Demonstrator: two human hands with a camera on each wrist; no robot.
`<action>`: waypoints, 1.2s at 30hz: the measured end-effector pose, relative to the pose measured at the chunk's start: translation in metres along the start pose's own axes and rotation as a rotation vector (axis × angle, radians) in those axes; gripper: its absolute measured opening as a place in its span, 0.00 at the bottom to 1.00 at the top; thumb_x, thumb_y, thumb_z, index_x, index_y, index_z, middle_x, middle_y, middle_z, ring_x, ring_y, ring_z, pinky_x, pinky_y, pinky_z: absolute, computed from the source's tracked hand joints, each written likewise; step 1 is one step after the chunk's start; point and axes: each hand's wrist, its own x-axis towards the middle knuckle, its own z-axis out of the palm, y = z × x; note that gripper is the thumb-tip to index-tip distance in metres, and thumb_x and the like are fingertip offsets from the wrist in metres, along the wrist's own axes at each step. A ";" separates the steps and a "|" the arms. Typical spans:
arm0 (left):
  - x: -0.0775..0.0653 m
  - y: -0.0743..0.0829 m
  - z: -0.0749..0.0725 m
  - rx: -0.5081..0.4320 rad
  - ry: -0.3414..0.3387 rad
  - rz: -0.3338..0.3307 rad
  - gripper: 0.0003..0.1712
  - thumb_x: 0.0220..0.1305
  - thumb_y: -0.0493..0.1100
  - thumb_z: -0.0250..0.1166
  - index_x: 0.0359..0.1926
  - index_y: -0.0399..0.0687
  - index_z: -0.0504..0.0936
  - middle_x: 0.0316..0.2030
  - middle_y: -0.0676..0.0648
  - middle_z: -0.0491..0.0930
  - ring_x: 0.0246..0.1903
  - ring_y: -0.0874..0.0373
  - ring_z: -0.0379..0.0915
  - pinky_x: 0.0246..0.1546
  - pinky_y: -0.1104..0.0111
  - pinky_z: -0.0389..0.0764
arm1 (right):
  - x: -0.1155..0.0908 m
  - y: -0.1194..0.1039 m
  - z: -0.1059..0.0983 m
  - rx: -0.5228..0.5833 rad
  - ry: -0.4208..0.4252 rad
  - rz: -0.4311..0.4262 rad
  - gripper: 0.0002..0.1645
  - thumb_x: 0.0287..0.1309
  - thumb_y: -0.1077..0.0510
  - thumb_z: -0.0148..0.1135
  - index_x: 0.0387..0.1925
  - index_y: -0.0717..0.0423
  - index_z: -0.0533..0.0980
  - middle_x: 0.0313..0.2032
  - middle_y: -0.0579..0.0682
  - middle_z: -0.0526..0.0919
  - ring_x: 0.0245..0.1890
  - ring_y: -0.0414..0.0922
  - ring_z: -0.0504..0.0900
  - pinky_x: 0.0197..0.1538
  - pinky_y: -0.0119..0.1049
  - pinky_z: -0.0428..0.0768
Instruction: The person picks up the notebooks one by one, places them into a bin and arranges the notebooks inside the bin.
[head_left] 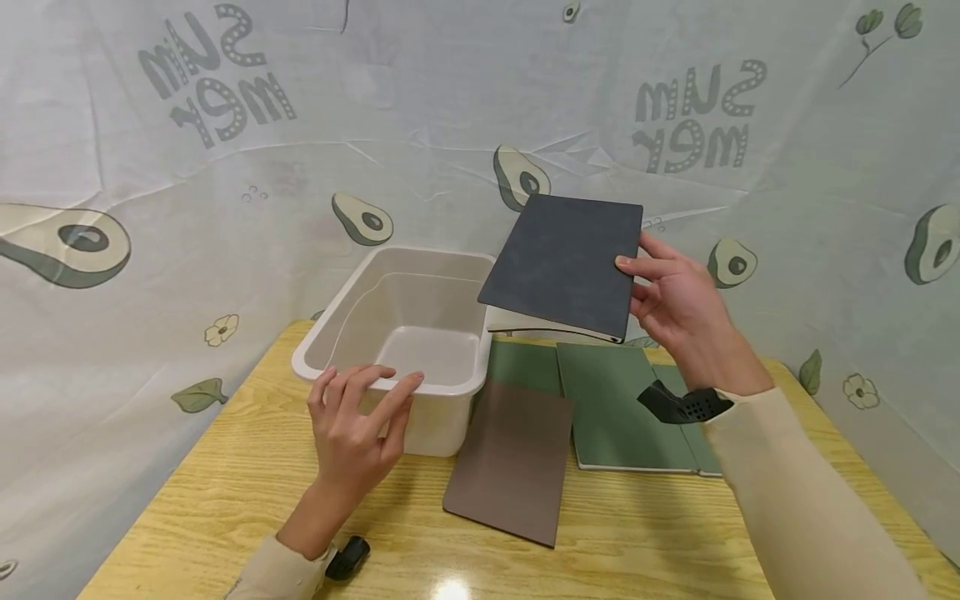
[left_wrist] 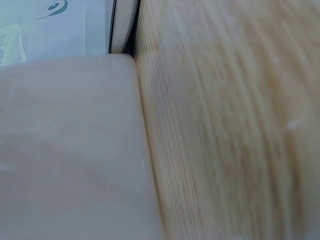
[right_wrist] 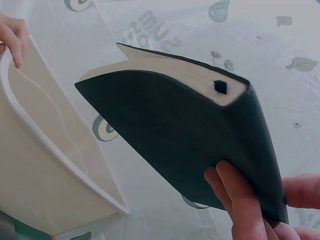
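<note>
The right hand (head_left: 678,300) grips a dark blue notebook (head_left: 566,262) by its spine edge, thumb on the upper cover and fingers beneath. The notebook is held in the air, tilted, above the worktop (head_left: 247,467) and just beyond the right side of a pale plastic bin (head_left: 438,421). Seen from the right wrist, the covers part slightly away from the spine, showing cream pages (right_wrist: 160,72), and a small dark tab (right_wrist: 220,87) sits at the end of the page block near the spine.

The left hand (head_left: 352,433) rests on the bin's near rim, its fingers relaxed and loosely bent over the edge.

Beside the bin on the worktop lies a brown notebook (head_left: 513,467), its far end overlapping a green cover. More green notebooks (head_left: 622,408) lie flat to the right; how many is hard to tell. Black bands (head_left: 686,406) circle both wrists at the cream sleeves (head_left: 795,492). Behind everything hangs a pale cloth (head_left: 450,108) printed with avocados, flowers, leaves and "summer".
</note>
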 end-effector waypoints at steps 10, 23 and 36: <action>-0.001 -0.001 -0.001 0.006 -0.013 0.000 0.13 0.76 0.47 0.62 0.43 0.53 0.94 0.39 0.38 0.86 0.43 0.37 0.78 0.59 0.40 0.63 | 0.011 0.008 0.013 -0.007 0.005 -0.024 0.47 0.72 0.70 0.60 0.84 0.42 0.56 0.75 0.46 0.68 0.44 0.43 0.87 0.42 0.31 0.88; 0.000 -0.001 -0.003 0.009 -0.011 0.006 0.13 0.76 0.46 0.63 0.44 0.53 0.94 0.41 0.37 0.87 0.43 0.37 0.79 0.57 0.39 0.64 | 0.031 0.033 0.048 -0.108 0.003 -0.015 0.40 0.75 0.67 0.57 0.81 0.37 0.64 0.77 0.50 0.68 0.42 0.46 0.88 0.45 0.33 0.88; 0.004 0.000 -0.006 0.003 -0.003 0.013 0.12 0.75 0.45 0.64 0.46 0.49 0.94 0.49 0.34 0.89 0.46 0.36 0.82 0.68 0.47 0.67 | 0.053 0.052 0.088 -0.125 -0.038 0.015 0.41 0.72 0.69 0.59 0.79 0.37 0.67 0.74 0.49 0.72 0.42 0.50 0.88 0.41 0.36 0.89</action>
